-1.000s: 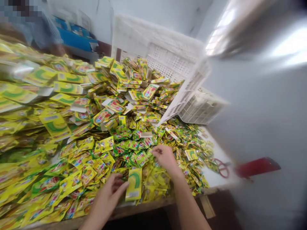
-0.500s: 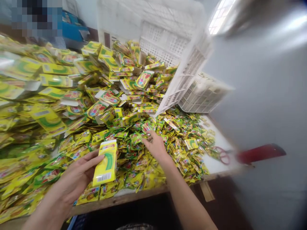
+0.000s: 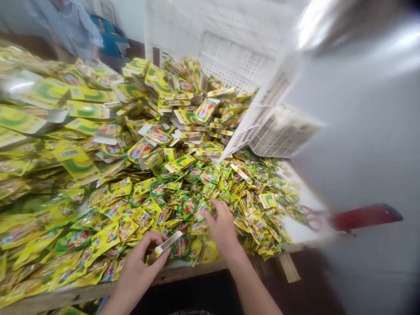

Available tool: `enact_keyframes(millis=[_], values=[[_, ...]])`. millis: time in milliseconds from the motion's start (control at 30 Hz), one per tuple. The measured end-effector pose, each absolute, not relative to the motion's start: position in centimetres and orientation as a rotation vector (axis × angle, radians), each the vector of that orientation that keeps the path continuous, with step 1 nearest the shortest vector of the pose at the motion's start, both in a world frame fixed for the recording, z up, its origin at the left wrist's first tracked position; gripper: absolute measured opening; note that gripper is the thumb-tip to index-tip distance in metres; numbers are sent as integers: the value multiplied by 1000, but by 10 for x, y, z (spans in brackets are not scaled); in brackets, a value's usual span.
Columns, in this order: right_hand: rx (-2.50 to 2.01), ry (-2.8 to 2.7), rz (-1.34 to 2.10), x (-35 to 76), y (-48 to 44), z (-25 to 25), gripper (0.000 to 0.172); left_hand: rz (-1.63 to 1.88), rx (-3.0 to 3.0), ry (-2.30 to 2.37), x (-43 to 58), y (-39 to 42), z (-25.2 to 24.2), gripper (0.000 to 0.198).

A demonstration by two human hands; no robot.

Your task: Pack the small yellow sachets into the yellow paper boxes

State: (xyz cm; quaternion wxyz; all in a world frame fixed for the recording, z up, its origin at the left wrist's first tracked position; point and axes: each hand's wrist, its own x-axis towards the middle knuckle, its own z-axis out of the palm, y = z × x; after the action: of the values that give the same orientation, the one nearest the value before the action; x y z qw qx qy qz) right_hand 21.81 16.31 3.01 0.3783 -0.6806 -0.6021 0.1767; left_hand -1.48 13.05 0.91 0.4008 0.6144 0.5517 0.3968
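My left hand [image 3: 144, 258], near the front edge of the table, is closed around a small yellow carton [image 3: 169, 244]. The carton is tilted with its narrow pale end facing up; its printed face is mostly hidden by the fingers. To the right, my right hand [image 3: 225, 227] hovers low over the heap, thumb and fingers bent round the edge of a small green sachet [image 3: 201, 212], slightly blurred. Loose yellow and green sachets [image 3: 188, 205] lie beneath and around both hands. Behind them is a pile of yellow cartons [image 3: 141, 148], several with open flaps.
A large white plastic crate [image 3: 243, 135] is tipped over the cartons at the back. Another white crate [image 3: 275, 138] stands right of it. Red-handled scissors [image 3: 313, 218] and a red object [image 3: 364, 217] are at the right edge. A person in a blue shirt [image 3: 70, 26] is beyond the table.
My left hand has moved right and turned the carton from face-on to end-up. My right hand has drawn back a little toward the table's front edge with the sachet.
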Motion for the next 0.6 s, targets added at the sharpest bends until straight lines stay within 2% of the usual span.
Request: enact_keyframes(millis=[67,200,267,433,500,600], values=[[-1846,-1591,428,211,173,27,37,987,1528,1323,-14,133,13,30],[-1713,-1523,517,218,182,29,17,1111,1270,1321,-18,129,22,35],[-1626,-1377,589,228,177,33,16,1179,1129,1352,-22,124,26,31],[-1642,-1138,881,222,153,20,22,1082,1167,1378,-16,118,29,63],[-1745,-1172,802,207,147,7,19,1076,1274,1375,-5,118,26,60],[-1836,-1197,656,191,143,-6,19,1119,1405,1383,7,119,17,43]])
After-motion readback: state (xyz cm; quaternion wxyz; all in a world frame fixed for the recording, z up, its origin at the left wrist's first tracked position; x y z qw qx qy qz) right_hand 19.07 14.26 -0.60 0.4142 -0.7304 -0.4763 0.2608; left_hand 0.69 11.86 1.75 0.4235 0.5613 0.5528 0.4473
